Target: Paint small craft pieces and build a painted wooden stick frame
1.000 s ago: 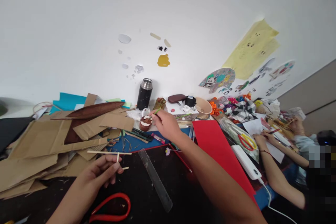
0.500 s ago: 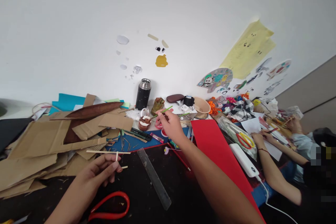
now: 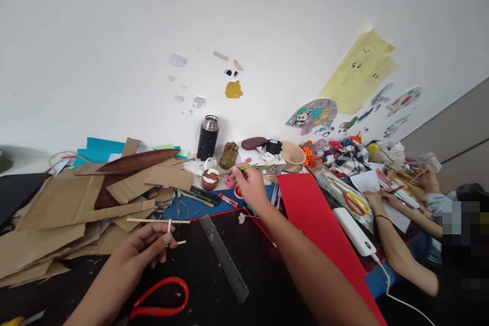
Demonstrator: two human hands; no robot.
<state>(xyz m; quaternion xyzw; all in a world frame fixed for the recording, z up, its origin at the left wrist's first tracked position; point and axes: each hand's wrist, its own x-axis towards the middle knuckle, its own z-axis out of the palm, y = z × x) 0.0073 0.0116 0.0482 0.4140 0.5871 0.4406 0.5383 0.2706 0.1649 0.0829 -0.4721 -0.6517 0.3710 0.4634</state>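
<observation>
My left hand [image 3: 153, 247] pinches a small frame of pale wooden sticks [image 3: 141, 221] above the dark table, with one long stick lying crosswise past the fingertips. My right hand [image 3: 249, 186] is closed on a thin green stick-like tool [image 3: 249, 166], whose tip points left over a small jar with brown and white contents [image 3: 210, 178]. Whether the tip touches the contents is too small to tell. Red-handled scissors [image 3: 162, 310] lie below my left hand, and a clear ruler [image 3: 224, 260] lies between my forearms.
Cardboard pieces [image 3: 57, 204] pile up at left. Behind stand a black thermos [image 3: 208, 137] and a green jar [image 3: 229, 156]. Red card [image 3: 305, 214] and a white power strip [image 3: 354, 232] lie at right, beside another person's hands [image 3: 382, 198] on paper.
My right hand has shifted slightly down, and the green tool lies a little lower and flatter. My left hand keeps its grip on the sticks.
</observation>
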